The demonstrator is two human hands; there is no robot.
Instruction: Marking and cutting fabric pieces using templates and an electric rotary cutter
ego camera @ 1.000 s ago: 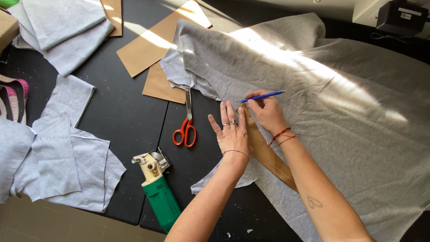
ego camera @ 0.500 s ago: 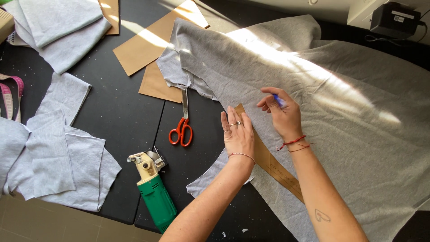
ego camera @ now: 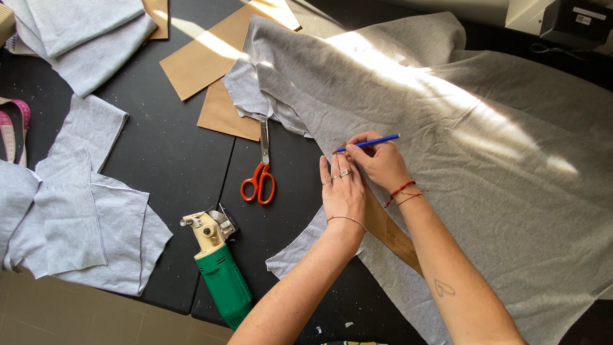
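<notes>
A big sheet of grey knit fabric (ego camera: 485, 160) lies spread over the black table (ego camera: 166, 160). On it rests a long narrow brown paper pattern strip (ego camera: 393, 236). My left hand (ego camera: 341, 191) lies flat, fingers apart, pressing the strip's upper end onto the fabric. My right hand (ego camera: 380, 160) grips a blue pencil (ego camera: 370, 142), its tip touching the fabric just above my left fingertips. Both forearms cross the lower middle of the view.
Orange-handled scissors (ego camera: 260, 176) lie left of my hands. A green and cream electric rotary cutter (ego camera: 217, 265) sits near the table's front edge. Cut grey pieces (ego camera: 76, 217) lie at left, brown paper patterns (ego camera: 204, 57) at top, a pink tape measure (ego camera: 16, 128) at far left.
My right hand with the pencil lifted off to the right, then came back down to the strip's top end. My left hand stayed flat on the strip.
</notes>
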